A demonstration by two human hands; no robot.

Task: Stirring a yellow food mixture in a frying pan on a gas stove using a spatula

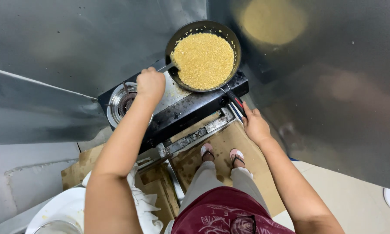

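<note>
Frying pan (203, 56), dark, round, sits on the right burner of a black two-burner stove (177, 108), up in the corner where two metal wall sheets meet. Pan is nearly full w/ yellow crumbly grains (205, 60), spread edge to edge. Pan's long axis runs from the bowl down-right along its handle (236, 102), black w/ a red strip; handle points toward the person, down and to the right in view.

Right hand (255, 125) is wrapped around the handle's near end, fingers clenched on it. Left hand (150, 84) is a closed fist around the grip of a metal spoon (168, 67); the shaft angles up-right from the fist & the tip dips into the grains at the pan's left rim. Spoon's far end is mostly buried, shape unclear.

Left burner (123, 102) is bare, steel ring w/ dark center, just below-left of the left fist. Stove rests on a metal frame stand (195, 134). Flattened cardboard (229, 143) covers the floor under & around the stand.

Person's feet in pink-strapped sandals (223, 154) stand on the cardboard, close to the stand; light trousers & dark red patterned top show below. White plate (56, 208) lies at bottom left, w/ crumpled white plastic (143, 203) next to it, by the left forearm.
</note>
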